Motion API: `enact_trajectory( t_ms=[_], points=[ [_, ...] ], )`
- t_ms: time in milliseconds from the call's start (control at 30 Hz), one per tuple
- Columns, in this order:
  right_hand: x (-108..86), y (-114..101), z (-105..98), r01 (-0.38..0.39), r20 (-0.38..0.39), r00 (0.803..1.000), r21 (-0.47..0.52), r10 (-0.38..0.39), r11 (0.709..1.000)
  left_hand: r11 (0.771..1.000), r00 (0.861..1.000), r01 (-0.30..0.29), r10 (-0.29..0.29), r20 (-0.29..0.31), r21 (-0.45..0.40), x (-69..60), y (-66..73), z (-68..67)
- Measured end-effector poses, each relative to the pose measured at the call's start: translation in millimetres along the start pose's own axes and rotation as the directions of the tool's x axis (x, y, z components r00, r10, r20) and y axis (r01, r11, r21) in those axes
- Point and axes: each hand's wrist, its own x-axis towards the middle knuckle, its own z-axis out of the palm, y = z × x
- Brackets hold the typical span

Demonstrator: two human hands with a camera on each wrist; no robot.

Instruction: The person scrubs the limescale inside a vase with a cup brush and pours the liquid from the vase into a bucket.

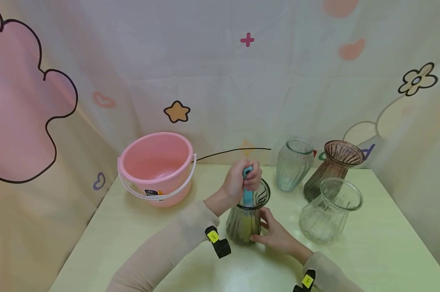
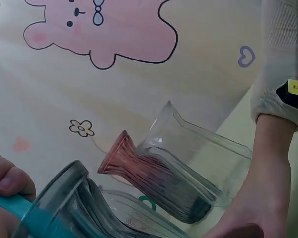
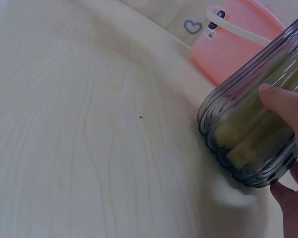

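Fingers [image 1: 255, 172] of the left hand [image 1: 243, 181] clamp an upright turquoise handle [image 1: 248, 197] in the grey ribbed-glass vase [image 1: 236, 225] the right hand [image 1: 276, 235] grips.

In the head view, a long, pale beige left sleeve [image 1: 169, 243] runs from the bottom edge toward the centre of the frame, and a matching right sleeve [image 1: 331, 269] enters at lower right. Over the left cuff sits a black band with a yellow label [image 1: 213, 235] and a blocky black housing [image 1: 223, 248]; a second yellow label [image 1: 308, 281] marks the black right band. The left wrist view shows fine ribbing on the right cuff [image 2: 278, 109], upper right.
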Motion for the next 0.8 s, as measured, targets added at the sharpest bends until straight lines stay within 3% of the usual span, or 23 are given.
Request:
enact_trajectory(
  t_ms=[233,367,467,667,800],
  points=[
    [-0.2,-1,2,0.002,-0.027,1.0,-0.023,-0.002,1.0,1.0,1.0,0.017,-0.017,0.004,0.011,0.5,0.2,1.0],
    [0.7,0,4,0.007,-0.038,0.999,-0.028,-0.008,1.0,1.0,1.0,0.008,-0.009,0.019,0.026,0.2,10.0,5.5],
    [1.0,0,6,0.014,-0.041,0.999,-0.034,-0.016,0.999,0.999,0.998,-0.025,0.024,0.06,0.026,1.7,27.3,9.8],
    [-0.2,-1,8,0.03,-0.042,0.999,-0.101,-0.034,0.994,0.989,0.986,-0.137,0.141,0.093,-0.055,8.6,79.7,15.8],
    [0.2,-2,8,0.017,-0.051,0.998,-0.116,-0.023,0.993,0.984,0.98,-0.163,0.17,0.102,-0.073,10.0,89.3,16.0]
  ],
)
